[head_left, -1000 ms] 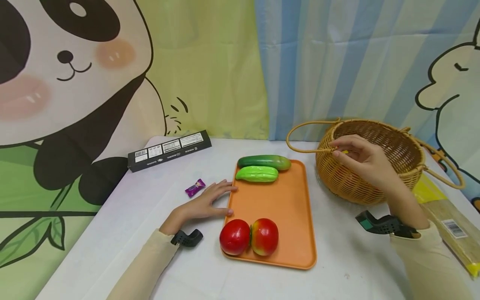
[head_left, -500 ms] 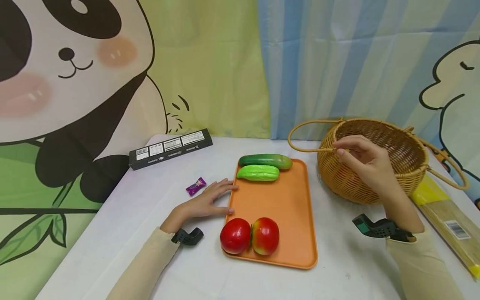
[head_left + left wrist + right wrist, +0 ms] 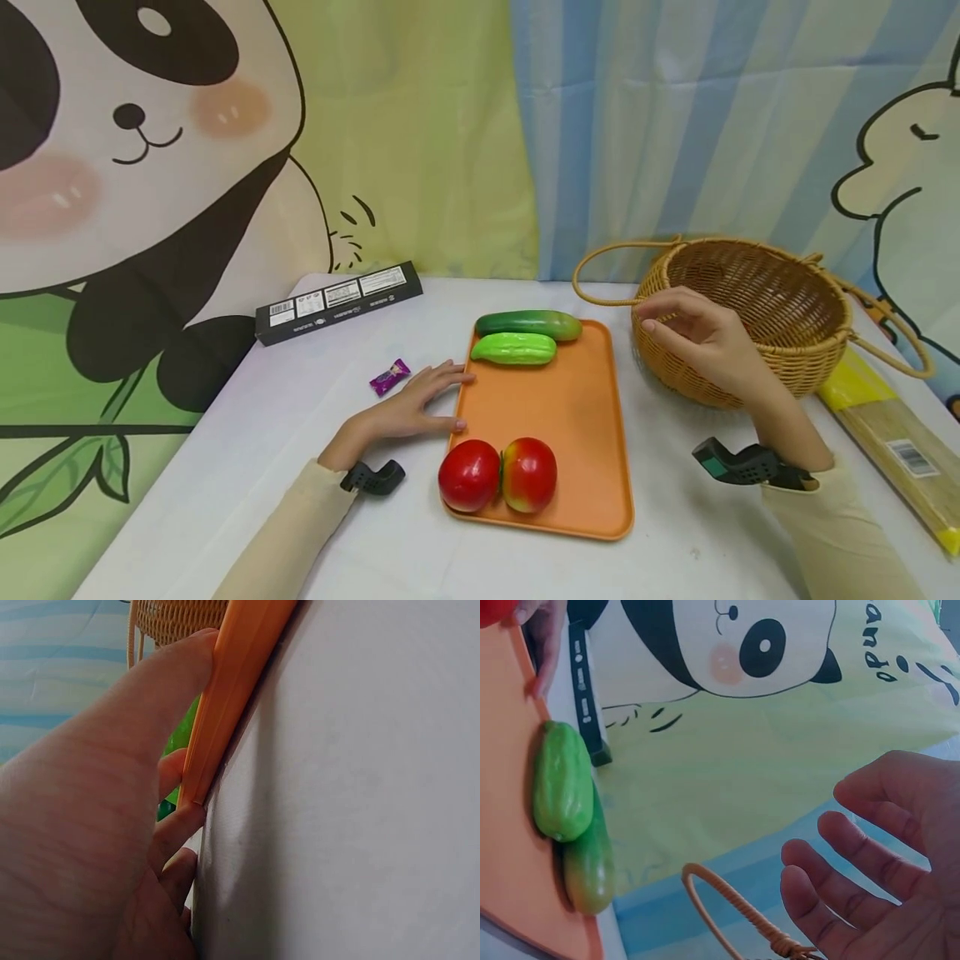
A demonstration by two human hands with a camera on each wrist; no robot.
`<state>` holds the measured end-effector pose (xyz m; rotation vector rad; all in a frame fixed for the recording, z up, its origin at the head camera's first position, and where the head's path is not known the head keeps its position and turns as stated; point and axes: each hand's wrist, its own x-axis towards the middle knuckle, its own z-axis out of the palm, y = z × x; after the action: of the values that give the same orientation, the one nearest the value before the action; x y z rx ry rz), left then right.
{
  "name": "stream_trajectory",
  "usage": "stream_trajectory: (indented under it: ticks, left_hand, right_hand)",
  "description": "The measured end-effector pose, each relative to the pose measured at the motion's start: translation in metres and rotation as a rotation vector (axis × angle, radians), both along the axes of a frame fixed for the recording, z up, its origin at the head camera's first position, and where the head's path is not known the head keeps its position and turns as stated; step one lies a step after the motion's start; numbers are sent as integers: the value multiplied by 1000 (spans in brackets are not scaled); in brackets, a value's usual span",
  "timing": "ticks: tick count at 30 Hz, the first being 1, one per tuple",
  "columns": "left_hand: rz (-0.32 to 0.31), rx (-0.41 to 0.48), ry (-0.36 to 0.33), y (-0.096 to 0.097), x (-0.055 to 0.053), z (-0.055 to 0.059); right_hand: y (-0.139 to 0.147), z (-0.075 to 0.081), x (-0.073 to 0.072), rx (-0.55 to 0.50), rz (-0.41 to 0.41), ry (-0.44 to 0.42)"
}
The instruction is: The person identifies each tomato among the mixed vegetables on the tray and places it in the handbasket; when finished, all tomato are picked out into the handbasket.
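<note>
My right hand hovers in front of the wicker basket, overlapping its left rim in the head view. The right wrist view shows its fingers loosely bent, with nothing between them. My left hand lies at the left edge of the orange tray, thumb and fingertips touching the rim. At the tray's back lie a dark green cucumber and a light green ribbed vegetable. Two red round fruits sit side by side at its front left corner.
A purple-wrapped candy lies left of the tray. Behind it is a long black box. A clear packet with yellow ends lies at the right, partly behind the basket. The basket's handle loop sticks out toward the tray.
The small yellow thing at my right fingertips no longer shows. That hand has shifted a little left and down, away from the basket's opening. My left hand stays put.
</note>
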<state>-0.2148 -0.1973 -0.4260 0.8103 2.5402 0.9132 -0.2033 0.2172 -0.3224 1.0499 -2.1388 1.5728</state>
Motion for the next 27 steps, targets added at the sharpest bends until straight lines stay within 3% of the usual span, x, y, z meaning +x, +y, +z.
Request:
stream_trajectory:
  ticks: [8, 20, 27]
  left_hand:
    - [1, -4, 12, -1, 0, -1]
    - [4, 0, 10, -1, 0, -2]
    - [-5, 2, 6, 0, 1, -1]
  right_hand:
    - [-13, -5, 4, 115, -14, -41]
    - [-28, -18, 4, 168, 125, -37]
    - [-36, -28, 5, 254, 169, -38]
